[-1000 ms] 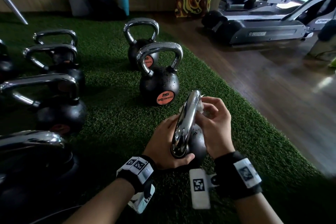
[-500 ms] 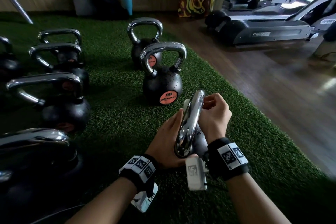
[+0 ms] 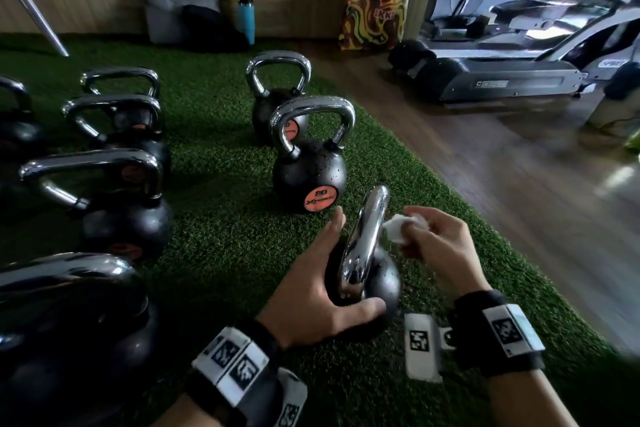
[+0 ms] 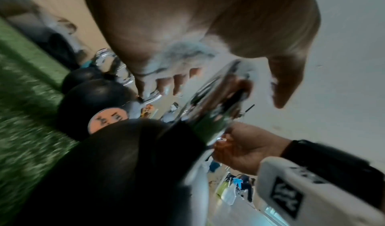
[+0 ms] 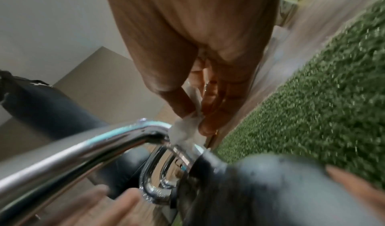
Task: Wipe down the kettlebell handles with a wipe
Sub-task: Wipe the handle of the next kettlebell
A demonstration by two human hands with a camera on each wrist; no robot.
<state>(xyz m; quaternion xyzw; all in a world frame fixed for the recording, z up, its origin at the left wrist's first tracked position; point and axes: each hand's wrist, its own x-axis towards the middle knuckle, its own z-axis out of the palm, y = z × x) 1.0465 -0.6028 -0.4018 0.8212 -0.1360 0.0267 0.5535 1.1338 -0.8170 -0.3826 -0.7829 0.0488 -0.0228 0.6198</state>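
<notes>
on green turf, nearest kettlebell steadied at its ball by left hand, fingers extended; white wipe pinched in right hand, touching chrome handle.

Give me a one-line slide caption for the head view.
Left hand steadies a black kettlebell on green turf while right hand holds a crumpled white wipe beside its chrome handle.

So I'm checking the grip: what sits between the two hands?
In the head view, the chrome handle of the near kettlebell stands between the left hand and the right hand, which pinches the wipe.
</notes>
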